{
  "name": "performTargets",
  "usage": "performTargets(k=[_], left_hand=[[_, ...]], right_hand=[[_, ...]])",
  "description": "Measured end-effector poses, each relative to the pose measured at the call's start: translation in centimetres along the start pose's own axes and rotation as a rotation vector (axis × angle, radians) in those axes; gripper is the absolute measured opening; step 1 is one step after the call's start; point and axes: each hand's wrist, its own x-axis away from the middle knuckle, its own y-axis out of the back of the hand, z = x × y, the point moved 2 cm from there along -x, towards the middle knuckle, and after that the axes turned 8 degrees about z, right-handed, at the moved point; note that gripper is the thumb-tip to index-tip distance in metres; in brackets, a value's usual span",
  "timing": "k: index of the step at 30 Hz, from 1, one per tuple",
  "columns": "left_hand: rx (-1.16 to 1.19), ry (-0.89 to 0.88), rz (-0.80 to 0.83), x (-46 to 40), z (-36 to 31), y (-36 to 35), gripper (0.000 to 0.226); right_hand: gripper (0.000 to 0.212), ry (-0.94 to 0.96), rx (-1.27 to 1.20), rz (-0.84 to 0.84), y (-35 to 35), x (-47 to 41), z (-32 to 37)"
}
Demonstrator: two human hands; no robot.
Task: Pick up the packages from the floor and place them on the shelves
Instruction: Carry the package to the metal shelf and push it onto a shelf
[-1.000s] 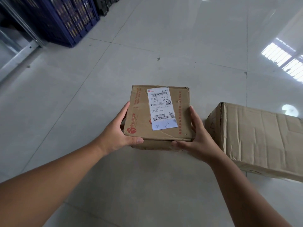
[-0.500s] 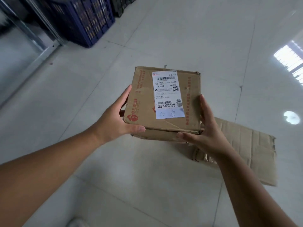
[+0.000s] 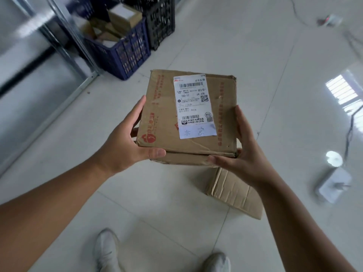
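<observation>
A flat brown cardboard package [image 3: 161,122] with a white shipping label and red print is held level in mid-air at the centre of the head view. My left hand [image 3: 125,142] grips its left side, thumb on the near top edge. My right hand [image 3: 243,152] holds the right side and near corner from below. A second, larger cardboard box [image 3: 233,191] lies on the white tiled floor under my right forearm, partly hidden. The metal shelf frame [image 3: 64,40] runs along the left edge, blurred.
A blue crate [image 3: 125,54] with several packages and a black crate [image 3: 161,22] stand at the top, next to the shelf post. A white power adapter [image 3: 332,185] and a cable lie on the floor at right. My white shoes [image 3: 106,252] show at the bottom.
The package has risen well above the floor with both hands still on it. The view has swung left toward the crates and shelf, and the floor box now sits lower, behind my right arm.
</observation>
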Motion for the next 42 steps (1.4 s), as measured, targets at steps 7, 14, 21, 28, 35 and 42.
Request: performTargets(k=[7, 14, 21, 28, 35, 42], left_hand=[[0.014, -0.008, -0.107, 3.4, -11.1, 1.5, 0.141], [0.011, -0.006, -0.099, 7.2, -21.6, 3.6, 0.139], [0.007, -0.039, -0.122, 10.4, -29.9, 5.7, 0.138], [-0.002, -0.069, -0.215, 14.6, -35.4, 8.2, 0.142], [-0.019, -0.079, -0.381, 22.3, -38.6, 13.2, 0.139], [-0.064, -0.031, -0.578, 33.2, -39.8, 17.8, 0.135]], right_hand=[[0.134, 0.092, 0.102, 0.044, 5.2, 0.9, 10.6], [0.136, 0.081, 0.017, 0.090, 8.2, 3.7, 20.5], [0.147, 0.134, 0.019, 0.046, 9.7, 6.3, 28.7], [0.135, 0.227, 0.180, 0.083, 10.1, 6.5, 35.3], [0.128, 0.321, 0.134, 0.199, 5.8, 4.7, 43.9], [0.121, 0.384, 0.101, 0.399, -1.9, 3.3, 51.3]])
